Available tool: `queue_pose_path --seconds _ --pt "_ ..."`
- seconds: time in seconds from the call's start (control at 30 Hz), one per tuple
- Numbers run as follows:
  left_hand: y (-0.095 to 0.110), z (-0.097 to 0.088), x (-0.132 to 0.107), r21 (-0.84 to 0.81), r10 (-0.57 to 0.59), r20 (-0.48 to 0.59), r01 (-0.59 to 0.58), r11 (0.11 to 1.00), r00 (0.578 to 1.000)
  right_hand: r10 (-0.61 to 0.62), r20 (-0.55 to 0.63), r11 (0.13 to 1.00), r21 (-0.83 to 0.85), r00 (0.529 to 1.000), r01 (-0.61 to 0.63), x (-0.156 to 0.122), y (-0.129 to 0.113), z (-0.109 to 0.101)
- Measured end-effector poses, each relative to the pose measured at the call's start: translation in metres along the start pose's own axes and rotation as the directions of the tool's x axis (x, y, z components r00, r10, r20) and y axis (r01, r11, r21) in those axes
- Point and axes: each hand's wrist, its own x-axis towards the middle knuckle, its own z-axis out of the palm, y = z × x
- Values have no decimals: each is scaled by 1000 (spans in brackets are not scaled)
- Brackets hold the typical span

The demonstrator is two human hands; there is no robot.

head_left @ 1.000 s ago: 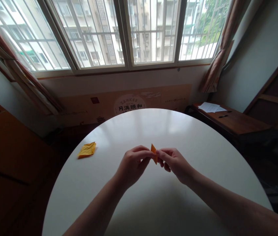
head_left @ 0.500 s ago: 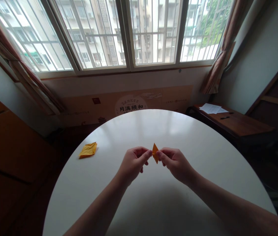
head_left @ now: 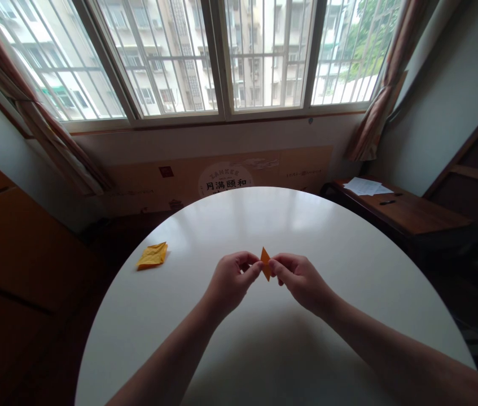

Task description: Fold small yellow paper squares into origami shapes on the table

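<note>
Between my two hands is a small piece of folded orange paper (head_left: 266, 263), pointed at its top and bottom, held just above the white round table (head_left: 332, 242). My left hand (head_left: 233, 279) pinches its left side between thumb and fingers. From the other side, my right hand (head_left: 298, 276) grips the right edge with thumb and forefinger. The fingertips cover the paper's side edges. A crumpled yellow-orange packet or folded paper (head_left: 152, 256) lies at the table's left side, apart from both hands.
Right of the table stands a low brown wooden table (head_left: 429, 213) bearing white paper sheets (head_left: 363, 186) and a small dark object (head_left: 387, 202). A dark-framed chair (head_left: 471, 163) is at the far right. An orange-brown cabinet (head_left: 10, 254) stands left; a barred window (head_left: 222, 62) is ahead.
My left fingers have shifted slightly and draw in closer on the paper, the lower ones now tucked out of sight. The paper has turned a little. My right hand keeps its grip.
</note>
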Motion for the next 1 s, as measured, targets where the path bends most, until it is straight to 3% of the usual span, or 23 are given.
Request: queue_pose_path --seconds 0.13,0.33,0.57,1.0 --pt "-1 0 -1 16 21 -13 -21 1000 1000 107 7 985 139 994 -107 1 -1 0" --pt "-3 1 -2 -48 16 48 -14 999 999 142 61 972 178 988 -151 1 -4 -3" --pt "-5 3 -2 -202 -21 161 54 978 987 44 69 987 153 997 -54 -1 -6 -1" --pt "-4 4 -1 -162 -39 188 70 984 981 -64 171 992 119 983 44 0 -4 -4"
